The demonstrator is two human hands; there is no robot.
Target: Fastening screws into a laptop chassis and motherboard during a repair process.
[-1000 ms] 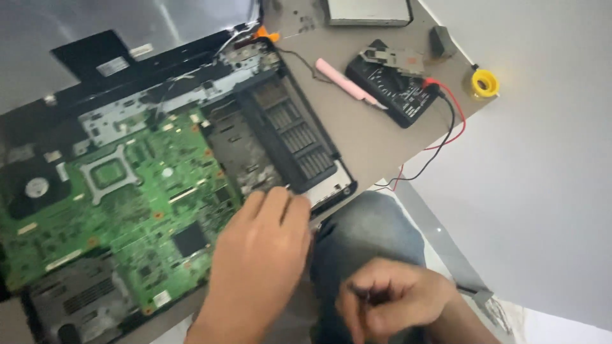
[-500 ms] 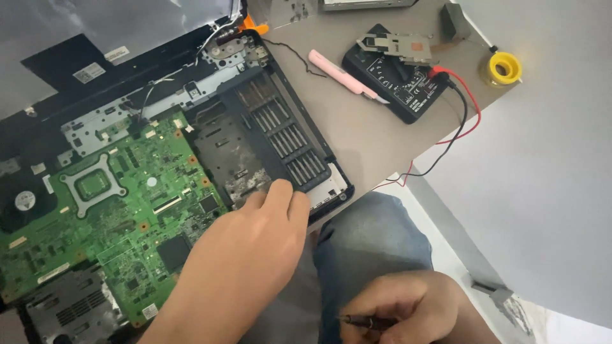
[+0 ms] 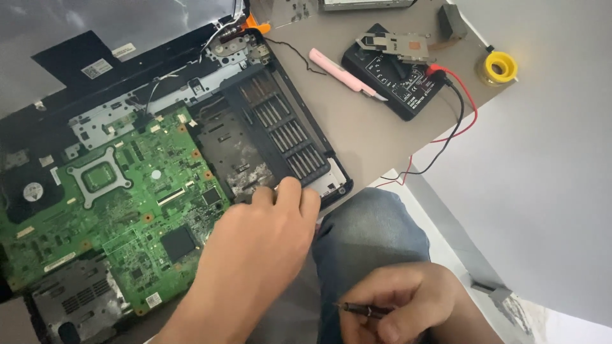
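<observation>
Left hand (image 3: 261, 239) flat, released, fingertips on opened black plastic laptop base (image 3: 287, 137) beside its green motherboard (image 3: 108, 204). Right hand (image 3: 408, 306), below base, pinches thin dark screwdriver (image 3: 363, 310).

1. Black multimeter (image 3: 398, 79) sits on the tan desk (image 3: 357, 137), red and black leads (image 3: 456, 121) trailing off the edge.
2. Pink pen-shaped tool (image 3: 341, 72) just beside it.
3. Yellow solder spool (image 3: 500, 65) near the corner.

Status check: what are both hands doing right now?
Left hand resting on opened laptop by green circuit board. Right hand gripping thin dark tool. Nothing between them.
</observation>
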